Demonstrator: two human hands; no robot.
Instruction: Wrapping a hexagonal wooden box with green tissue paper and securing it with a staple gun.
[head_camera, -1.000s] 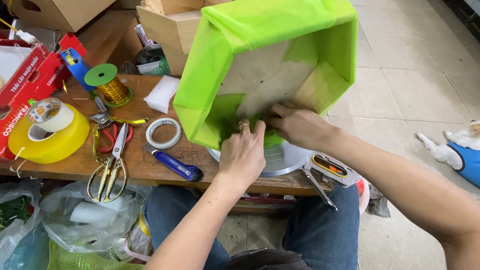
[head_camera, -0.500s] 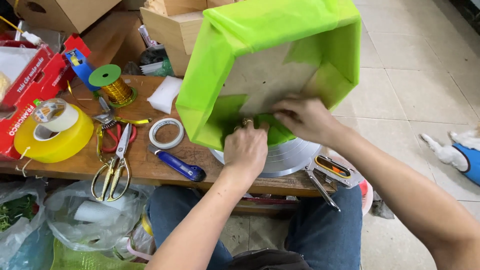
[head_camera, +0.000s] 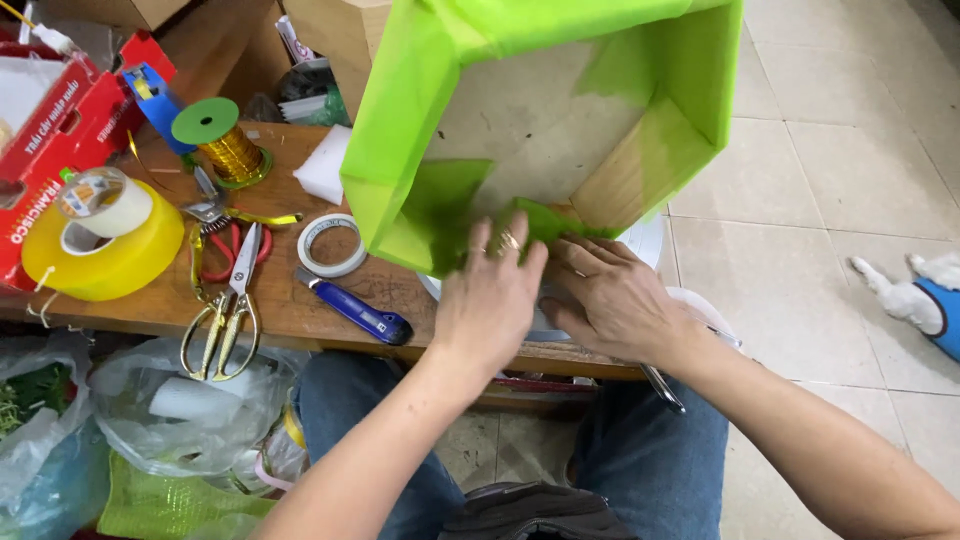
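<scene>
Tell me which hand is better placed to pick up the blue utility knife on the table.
Probably the left. The left hand presses the green paper on the box and sits right beside the blue utility knife. The right hand lies farther away, on the far side of the left hand.

A worn wooden table (head_camera: 300, 310) holds scattered craft supplies. At its left end sits a thick yellow tape roll (head_camera: 100, 255) with a smaller clear tape roll (head_camera: 103, 200) resting on top. Near the front edge lie gold-handled scissors (head_camera: 228, 315), beside red-handled pliers (head_camera: 232, 245). A white tape ring (head_camera: 332, 245) lies flat mid-table, with a blue box cutter (head_camera: 355, 310) just in front. Farther back stand a spool of gold wire (head_camera: 225, 145) and a white foam block (head_camera: 326, 165).
</scene>
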